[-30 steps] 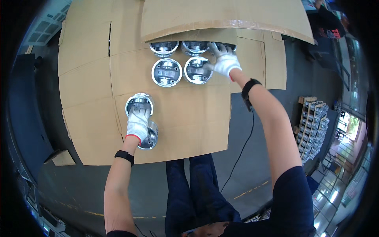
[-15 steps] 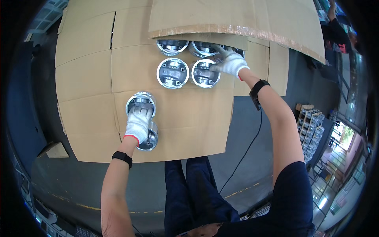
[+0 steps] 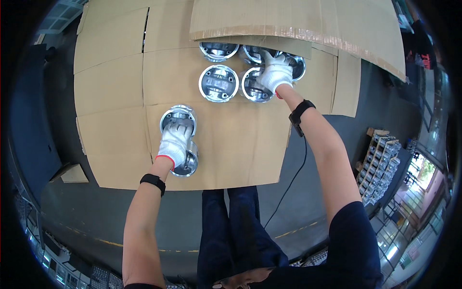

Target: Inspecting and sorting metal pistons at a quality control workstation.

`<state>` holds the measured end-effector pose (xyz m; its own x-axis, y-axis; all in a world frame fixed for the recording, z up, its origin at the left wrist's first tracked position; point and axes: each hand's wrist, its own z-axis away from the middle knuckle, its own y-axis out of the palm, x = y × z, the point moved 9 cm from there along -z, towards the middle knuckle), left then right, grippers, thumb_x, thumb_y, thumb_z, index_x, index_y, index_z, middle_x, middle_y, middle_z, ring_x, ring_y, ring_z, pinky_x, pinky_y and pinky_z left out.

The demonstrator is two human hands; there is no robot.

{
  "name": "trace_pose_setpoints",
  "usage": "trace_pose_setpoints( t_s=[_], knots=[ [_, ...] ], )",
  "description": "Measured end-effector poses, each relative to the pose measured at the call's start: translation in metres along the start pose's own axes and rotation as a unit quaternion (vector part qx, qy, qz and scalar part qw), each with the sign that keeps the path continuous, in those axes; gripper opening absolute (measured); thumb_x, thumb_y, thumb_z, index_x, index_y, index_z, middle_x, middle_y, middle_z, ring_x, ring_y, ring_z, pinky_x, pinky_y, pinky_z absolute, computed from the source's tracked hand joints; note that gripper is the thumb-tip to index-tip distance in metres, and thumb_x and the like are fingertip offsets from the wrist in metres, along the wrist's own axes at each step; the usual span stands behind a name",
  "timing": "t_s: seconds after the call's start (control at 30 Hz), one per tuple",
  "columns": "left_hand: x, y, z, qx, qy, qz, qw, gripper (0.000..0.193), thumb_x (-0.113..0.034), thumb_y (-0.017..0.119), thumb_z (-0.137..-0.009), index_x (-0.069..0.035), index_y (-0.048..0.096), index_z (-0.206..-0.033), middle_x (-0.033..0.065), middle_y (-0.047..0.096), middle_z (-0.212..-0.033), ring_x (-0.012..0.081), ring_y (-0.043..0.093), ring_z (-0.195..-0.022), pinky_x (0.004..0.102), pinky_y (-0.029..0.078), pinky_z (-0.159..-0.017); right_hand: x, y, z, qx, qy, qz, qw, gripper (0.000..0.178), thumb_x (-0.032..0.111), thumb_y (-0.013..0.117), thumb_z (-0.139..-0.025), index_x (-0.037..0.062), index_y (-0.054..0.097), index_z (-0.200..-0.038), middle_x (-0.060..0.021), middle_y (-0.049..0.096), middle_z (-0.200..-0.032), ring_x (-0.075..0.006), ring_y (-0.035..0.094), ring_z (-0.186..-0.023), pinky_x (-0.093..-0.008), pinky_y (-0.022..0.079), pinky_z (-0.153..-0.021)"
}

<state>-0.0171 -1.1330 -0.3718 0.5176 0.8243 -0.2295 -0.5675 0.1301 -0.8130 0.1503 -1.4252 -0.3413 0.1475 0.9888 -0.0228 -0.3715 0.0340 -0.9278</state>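
Note:
Several round metal pistons lie hollow side up on cardboard. My left hand [image 3: 174,143], in a white knitted glove, has its fingers hooked into the hollow of one piston [image 3: 185,111] at the left. A second piston [image 3: 189,164] sits just nearer, partly hidden by that hand. My gloved right hand [image 3: 276,71] is at the far group, fingers apart, over the edge of a piston [image 3: 251,91] and next to another piston [image 3: 299,68] on its right. Left of it lie a piston [image 3: 219,84] and, farther back, one more piston [image 3: 219,51].
A raised cardboard flap [image 3: 298,21] overhangs the far pistons. The cardboard sheet [image 3: 231,144] ends in front of my legs. A black cable [image 3: 287,192] hangs from my right wrist area. At the right stands a rack [image 3: 378,166] stacked with metal parts; a person [image 3: 418,43] is beyond.
My right hand has moved left and its fingers have shifted over the far pistons, uncovering the rightmost one. My left hand stays at the same piston. The view has shifted slightly.

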Motion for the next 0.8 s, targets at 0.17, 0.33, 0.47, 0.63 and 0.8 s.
trace_pose_setpoints(
  t_s=[0.17,0.33,0.47,0.63,0.8],
  knots=[
    [0.001,0.003,-0.001,0.028,-0.009,0.017,0.999,0.061,-0.015,0.068,-0.065,-0.005,0.052,-0.123,0.0174,0.057,-0.116,0.0322,0.053,-0.112,0.0441,0.040,-0.099,-0.008,0.010,-0.007,0.038,0.035,-0.036,0.998,0.074,0.027,0.074,-0.068,0.0226,0.047,-0.136,-0.0262,0.054,-0.121,-0.0382,0.059,-0.110,-0.0437,0.051,-0.092],
    [-0.002,-0.001,-0.003,0.028,-0.010,-0.002,1.000,0.067,-0.017,0.072,-0.063,-0.005,0.050,-0.125,0.0173,0.056,-0.118,0.0314,0.053,-0.115,0.0436,0.039,-0.101,-0.009,0.021,-0.006,0.033,0.052,-0.043,0.997,0.071,0.027,0.074,-0.068,0.0207,0.048,-0.134,-0.0260,0.054,-0.123,-0.0387,0.058,-0.112,-0.0438,0.051,-0.091],
    [-0.001,-0.002,-0.002,0.013,-0.007,0.013,1.000,0.069,-0.022,0.071,-0.066,-0.004,0.048,-0.129,0.0196,0.051,-0.129,0.0322,0.047,-0.124,0.0424,0.034,-0.107,-0.011,0.033,0.007,0.035,0.039,-0.061,0.997,0.056,0.025,0.071,-0.069,0.0177,0.054,-0.123,-0.0207,0.062,-0.112,-0.0372,0.062,-0.103,-0.0457,0.052,-0.085],
    [0.004,-0.007,0.018,-0.066,-0.057,0.072,0.994,0.057,-0.015,0.063,-0.074,-0.011,0.049,-0.129,0.0153,0.051,-0.129,0.0331,0.045,-0.125,0.0446,0.030,-0.112,-0.018,0.065,0.092,-0.017,-0.029,-0.143,0.989,0.055,0.019,0.065,-0.073,0.0139,0.054,-0.127,-0.0201,0.067,-0.095,-0.0374,0.065,-0.087,-0.0461,0.052,-0.078],
    [-0.019,-0.021,0.120,-0.259,-0.163,0.154,0.939,0.047,-0.015,0.070,-0.071,-0.007,0.054,-0.115,0.0144,0.055,-0.109,0.0331,0.052,-0.103,0.0469,0.041,-0.096,-0.040,0.093,0.210,0.098,-0.058,-0.131,0.985,0.055,0.014,0.067,-0.071,0.0122,0.054,-0.124,-0.0197,0.064,-0.090,-0.0363,0.063,-0.082,-0.0431,0.052,-0.077]
  ],
)
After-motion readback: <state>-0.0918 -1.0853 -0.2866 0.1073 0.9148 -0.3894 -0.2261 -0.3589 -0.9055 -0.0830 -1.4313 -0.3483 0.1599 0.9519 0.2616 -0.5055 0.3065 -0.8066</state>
